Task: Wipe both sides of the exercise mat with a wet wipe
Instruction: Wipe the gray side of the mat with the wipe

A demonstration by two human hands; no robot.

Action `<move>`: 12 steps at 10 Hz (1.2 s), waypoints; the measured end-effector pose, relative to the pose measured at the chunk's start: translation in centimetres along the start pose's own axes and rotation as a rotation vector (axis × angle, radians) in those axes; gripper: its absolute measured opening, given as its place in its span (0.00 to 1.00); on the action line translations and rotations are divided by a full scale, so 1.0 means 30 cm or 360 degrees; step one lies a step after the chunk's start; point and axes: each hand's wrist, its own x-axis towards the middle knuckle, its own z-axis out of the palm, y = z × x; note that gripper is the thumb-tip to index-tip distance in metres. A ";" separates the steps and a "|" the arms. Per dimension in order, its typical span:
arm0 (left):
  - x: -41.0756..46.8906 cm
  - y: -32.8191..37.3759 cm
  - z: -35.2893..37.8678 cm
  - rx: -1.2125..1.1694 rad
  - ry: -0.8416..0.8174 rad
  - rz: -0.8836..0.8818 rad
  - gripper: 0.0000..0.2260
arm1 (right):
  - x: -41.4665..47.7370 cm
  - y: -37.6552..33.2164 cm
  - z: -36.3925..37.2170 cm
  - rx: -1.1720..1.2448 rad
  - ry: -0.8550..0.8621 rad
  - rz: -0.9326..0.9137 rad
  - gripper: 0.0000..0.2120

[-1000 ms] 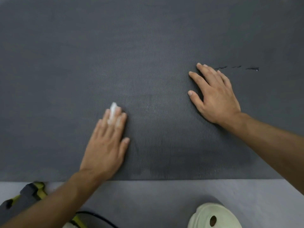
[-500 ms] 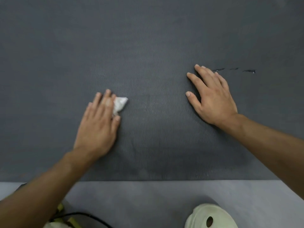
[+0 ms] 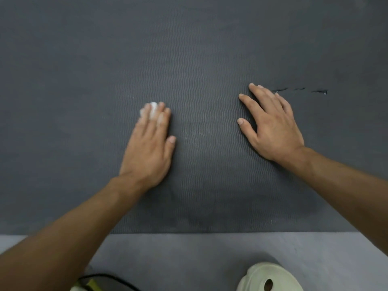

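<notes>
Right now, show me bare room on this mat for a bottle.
Bare: the far half of the exercise mat beyond both hands; the strip between left hand and right hand; the near band along the floor. Crowded: around the wet wipe under the left hand.

Bare forearms (image 3: 63,238), left hand (image 3: 148,148), right hand (image 3: 273,131), pale cream clog (image 3: 255,276) (one round hole on top), rounded toe.

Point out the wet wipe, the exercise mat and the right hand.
wet wipe (image 3: 152,107), head view, white wad showing between the fingertips.
exercise mat (image 3: 199,59), head view, bare ribbed surface.
right hand (image 3: 273,129), head view, back of hand.
</notes>
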 end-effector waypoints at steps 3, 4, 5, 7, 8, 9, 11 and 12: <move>-0.077 0.136 0.046 0.0067 -0.0186 0.0456 0.28 | 0.002 0.000 0.000 -0.0003 -0.0004 0.0009 0.29; 0.002 0.001 0.012 -0.0011 -0.0109 0.0185 0.26 | 0.001 0.001 0.000 0.0008 -0.0012 0.0008 0.29; 0.070 -0.122 -0.026 -0.0002 -0.0016 -0.0028 0.25 | 0.002 0.001 -0.002 0.0011 -0.0007 0.0013 0.29; 0.157 -0.208 -0.069 -0.0067 0.0139 -0.0497 0.23 | 0.002 -0.003 -0.003 0.0031 0.0018 0.0013 0.29; 0.161 -0.158 -0.054 -0.0126 0.0132 -0.0412 0.24 | 0.002 -0.002 -0.002 0.0021 0.0018 0.0013 0.29; 0.120 -0.060 -0.032 -0.0097 0.0018 0.0001 0.27 | 0.003 -0.002 -0.001 0.0026 0.0015 0.0015 0.29; -0.003 0.114 0.011 0.0102 -0.0205 0.0578 0.28 | 0.003 -0.005 0.000 0.0002 0.0010 0.0020 0.29; 0.018 0.078 0.009 0.0172 -0.0181 0.0566 0.28 | 0.002 -0.003 0.001 0.0005 0.0013 0.0019 0.29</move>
